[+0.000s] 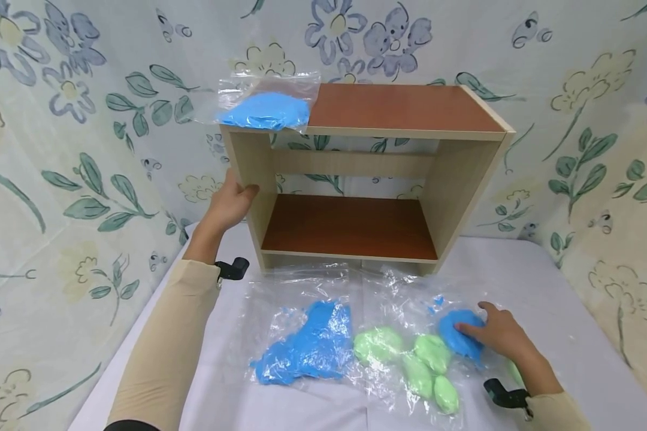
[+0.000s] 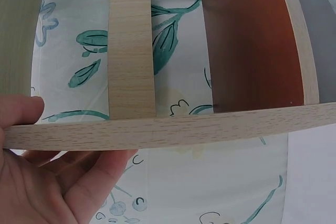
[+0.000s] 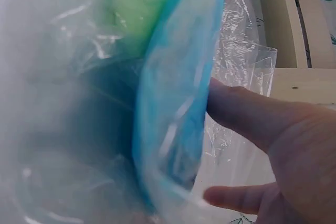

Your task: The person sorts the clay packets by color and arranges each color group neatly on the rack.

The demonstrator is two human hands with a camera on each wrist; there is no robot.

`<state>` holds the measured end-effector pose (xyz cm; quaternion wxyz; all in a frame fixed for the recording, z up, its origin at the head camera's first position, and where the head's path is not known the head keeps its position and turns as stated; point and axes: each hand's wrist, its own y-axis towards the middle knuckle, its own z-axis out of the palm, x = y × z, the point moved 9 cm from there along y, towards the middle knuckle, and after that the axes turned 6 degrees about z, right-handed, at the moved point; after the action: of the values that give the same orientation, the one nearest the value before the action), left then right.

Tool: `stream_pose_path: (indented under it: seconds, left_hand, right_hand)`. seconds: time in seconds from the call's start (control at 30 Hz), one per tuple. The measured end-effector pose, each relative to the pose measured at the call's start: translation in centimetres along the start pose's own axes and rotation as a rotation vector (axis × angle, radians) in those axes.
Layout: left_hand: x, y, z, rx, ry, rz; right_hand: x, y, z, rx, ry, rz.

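Note:
My left hand (image 1: pixel 232 200) grips the side panel (image 2: pixel 157 134) of a small wooden shelf unit (image 1: pixel 363 254). In the left wrist view, its thumb lies on one side of the panel edge and its fingers on the other. My right hand (image 1: pixel 504 332) is at a flat blue lump (image 1: pixel 458 329) in clear plastic, with spread, fairly straight digits. In the right wrist view one digit touches the side of the blue packet (image 3: pixel 173 98), and another lies apart below it. Several pale green lumps (image 1: pixel 417 359) in clear plastic lie just left of it.
A clear bag with a larger blue lump (image 1: pixel 313 347) lies before the unit. Another bag of blue material (image 1: pixel 269 111) rests on the unit's brown top board (image 1: pixel 399 108). White cloth (image 1: pixel 550 287) covers the table, and a flowered curtain (image 1: pixel 571 90) hangs behind.

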<state>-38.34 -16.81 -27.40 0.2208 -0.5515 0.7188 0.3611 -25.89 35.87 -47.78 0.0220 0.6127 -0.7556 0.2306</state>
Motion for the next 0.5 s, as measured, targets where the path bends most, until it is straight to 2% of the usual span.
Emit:
stream_pose_path:
  seconds: [0.13, 0.27, 0.33, 0.5]
  left_hand:
    - [0.0, 0.1, 0.1, -0.002, 0.003, -0.001]
    - [0.0, 0.2, 0.1, -0.008, 0.007, 0.003]
    - [0.0, 0.2, 0.1, -0.009, 0.009, 0.004]
    - [0.1, 0.2, 0.0, -0.014, 0.017, 0.001]
  right_hand:
    - [-1.8, -0.1, -0.6, 0.016, 0.202, 0.080]
    - [-3.3, -0.5, -0.9, 0.070, 0.387, 0.131]
    - [-3.4, -0.7, -0.9, 0.090, 0.410, 0.117]
    - [-2.6, -0.9, -0.7, 0.125, 0.374, 0.045]
